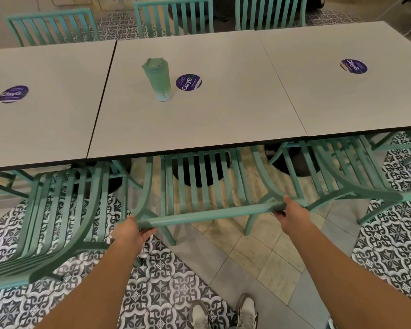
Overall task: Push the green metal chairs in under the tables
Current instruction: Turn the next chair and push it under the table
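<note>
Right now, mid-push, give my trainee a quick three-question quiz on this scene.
1. True or false: both hands grip the middle chair's top rail.
2. What stands on the centre table beside the round purple sticker?
3. Which near-side chair sticks out furthest: (a) left chair, (b) middle, (c) right chair?

Key: 1 true, left hand and right hand; 2 a green tumbler; 3 a.
</note>
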### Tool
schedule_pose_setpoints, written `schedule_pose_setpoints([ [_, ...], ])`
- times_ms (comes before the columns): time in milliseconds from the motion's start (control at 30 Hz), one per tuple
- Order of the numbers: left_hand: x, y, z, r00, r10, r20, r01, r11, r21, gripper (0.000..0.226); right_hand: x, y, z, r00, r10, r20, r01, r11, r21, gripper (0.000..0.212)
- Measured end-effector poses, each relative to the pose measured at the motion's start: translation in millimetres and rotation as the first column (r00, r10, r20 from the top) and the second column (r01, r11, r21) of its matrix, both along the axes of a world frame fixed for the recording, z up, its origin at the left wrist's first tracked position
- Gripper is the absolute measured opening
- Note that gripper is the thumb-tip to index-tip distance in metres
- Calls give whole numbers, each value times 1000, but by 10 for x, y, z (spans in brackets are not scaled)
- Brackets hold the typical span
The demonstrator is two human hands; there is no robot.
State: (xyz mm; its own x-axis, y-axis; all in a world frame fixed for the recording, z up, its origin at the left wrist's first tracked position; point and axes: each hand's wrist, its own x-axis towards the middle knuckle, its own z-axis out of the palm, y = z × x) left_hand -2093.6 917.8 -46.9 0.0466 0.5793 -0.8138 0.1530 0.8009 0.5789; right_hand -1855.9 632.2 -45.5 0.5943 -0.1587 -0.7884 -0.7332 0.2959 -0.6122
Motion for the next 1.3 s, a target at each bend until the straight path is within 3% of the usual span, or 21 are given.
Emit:
schedule_pose_setpoints([
  [467, -45, -17, 122, 994, -105, 38, 106, 994, -28, 32, 36, -12, -36, 999, 39, -13, -39, 999, -7, 47],
  [900, 30, -131, 92, 991, -131, 3, 131, 991, -12, 31, 103, -102, -6, 997, 72, 1, -72, 997, -21, 50],
  [1033, -67, -126, 200, 979, -205, -19, 205, 978, -27, 27, 54, -119, 11, 996, 92, -4, -92, 996, -21, 46],
  [1133, -300, -115, 387, 967, -245, -69, 244, 970, -19, 16, -200, -80, -11, 969, 245, 13, -244, 969, -43, 43],
  [1200, -498, -73, 502, 974, -212, -83, 212, 977, -4, 28, -441, 42, -55, 926, 376, 21, -376, 927, -11, 46],
  [1300, -1151, 117, 678, 993, -110, -52, 112, 993, 37, 37, -1023, 594, -57, 778, 628, 18, -626, 773, 103, 60],
])
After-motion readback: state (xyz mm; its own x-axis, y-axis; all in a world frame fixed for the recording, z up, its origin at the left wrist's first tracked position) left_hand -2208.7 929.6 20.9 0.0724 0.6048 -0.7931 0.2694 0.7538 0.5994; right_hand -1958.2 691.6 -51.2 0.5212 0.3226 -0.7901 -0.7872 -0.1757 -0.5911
